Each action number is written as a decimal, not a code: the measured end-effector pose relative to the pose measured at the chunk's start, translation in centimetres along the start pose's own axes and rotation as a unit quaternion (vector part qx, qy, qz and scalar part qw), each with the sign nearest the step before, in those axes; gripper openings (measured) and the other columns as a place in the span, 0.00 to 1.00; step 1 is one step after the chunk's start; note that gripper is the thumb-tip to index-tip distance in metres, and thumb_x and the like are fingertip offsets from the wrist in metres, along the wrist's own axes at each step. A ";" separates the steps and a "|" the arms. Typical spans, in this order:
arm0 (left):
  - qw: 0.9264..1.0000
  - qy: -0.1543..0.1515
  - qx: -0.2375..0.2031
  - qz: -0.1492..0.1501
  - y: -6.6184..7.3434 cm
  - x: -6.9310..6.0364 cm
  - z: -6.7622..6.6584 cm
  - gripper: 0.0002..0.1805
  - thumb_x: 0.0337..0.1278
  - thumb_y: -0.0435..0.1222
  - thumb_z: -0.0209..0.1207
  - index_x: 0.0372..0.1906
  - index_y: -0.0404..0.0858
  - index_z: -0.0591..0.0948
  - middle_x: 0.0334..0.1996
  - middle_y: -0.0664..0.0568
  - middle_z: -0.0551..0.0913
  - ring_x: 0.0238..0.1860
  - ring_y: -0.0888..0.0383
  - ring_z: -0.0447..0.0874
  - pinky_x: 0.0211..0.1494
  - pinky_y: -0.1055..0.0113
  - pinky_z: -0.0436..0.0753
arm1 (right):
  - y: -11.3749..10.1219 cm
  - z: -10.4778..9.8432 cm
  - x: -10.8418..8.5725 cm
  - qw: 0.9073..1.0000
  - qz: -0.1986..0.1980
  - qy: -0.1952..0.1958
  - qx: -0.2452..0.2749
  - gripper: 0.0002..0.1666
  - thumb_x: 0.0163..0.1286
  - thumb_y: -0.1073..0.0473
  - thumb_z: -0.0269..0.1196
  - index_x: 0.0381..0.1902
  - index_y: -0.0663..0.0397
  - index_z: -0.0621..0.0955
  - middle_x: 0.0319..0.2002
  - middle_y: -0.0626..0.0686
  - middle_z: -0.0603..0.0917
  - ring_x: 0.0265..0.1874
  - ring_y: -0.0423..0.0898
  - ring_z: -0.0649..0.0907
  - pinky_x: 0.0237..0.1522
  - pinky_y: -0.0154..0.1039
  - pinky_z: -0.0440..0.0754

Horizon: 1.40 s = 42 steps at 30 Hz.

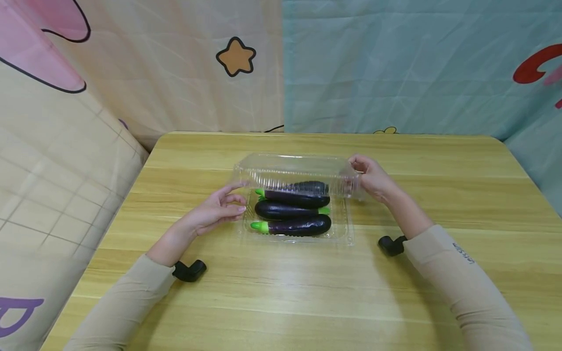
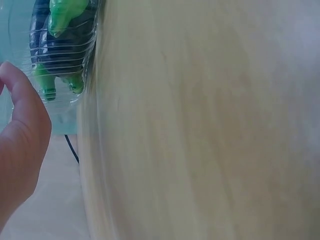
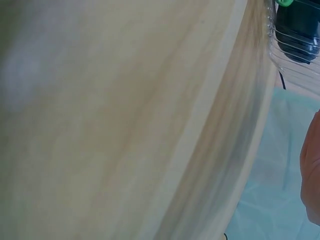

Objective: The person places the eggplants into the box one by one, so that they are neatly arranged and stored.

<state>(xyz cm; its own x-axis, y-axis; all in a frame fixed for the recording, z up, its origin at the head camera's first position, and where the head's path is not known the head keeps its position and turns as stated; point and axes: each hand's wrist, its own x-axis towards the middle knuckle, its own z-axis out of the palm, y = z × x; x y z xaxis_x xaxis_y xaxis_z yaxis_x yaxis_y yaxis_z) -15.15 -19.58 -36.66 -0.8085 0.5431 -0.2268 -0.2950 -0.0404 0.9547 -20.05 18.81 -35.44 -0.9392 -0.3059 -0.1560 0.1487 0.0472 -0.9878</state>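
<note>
A clear plastic clamshell box stands mid-table with several dark purple eggplants lying crosswise in its base. Its ribbed lid is tilted up, part-way raised, and the rear eggplant shows through it. At the lid's left end, my left hand touches the plastic with its extended index finger, the other fingers loosely bent beside the box. My right hand pinches the lid's right edge; its fingertips are partly hidden by the plastic. The left wrist view shows green eggplant stems through the box wall.
The wooden table extends around the box. Its back edge meets hanging curtains printed with cartoon shapes. Black mounts project from both wrists just above the tabletop.
</note>
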 end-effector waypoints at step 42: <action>0.998 0.039 0.057 -0.001 0.5 -1.8 1.2 0.36 0.61 0.25 0.47 0.72 0.39 0.47 0.50 0.45 0.64 0.42 0.60 0.72 0.43 0.67 0.80 | -0.3 0.3 -0.4 0.996 0.016 0.012 -0.088 0.13 0.67 0.76 0.50 0.25 0.59 0.74 0.38 0.56 0.75 0.36 0.42 0.80 0.33 0.31 0.81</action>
<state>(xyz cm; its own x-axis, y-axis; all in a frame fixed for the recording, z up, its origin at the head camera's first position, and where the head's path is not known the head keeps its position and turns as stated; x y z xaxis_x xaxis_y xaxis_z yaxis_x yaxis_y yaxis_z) -13.21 -19.57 -35.55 -0.8461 0.4766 -0.2388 -0.2407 0.0583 0.9689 -19.62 18.63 -35.11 -0.9425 -0.2779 -0.1854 0.1245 0.2228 -0.9669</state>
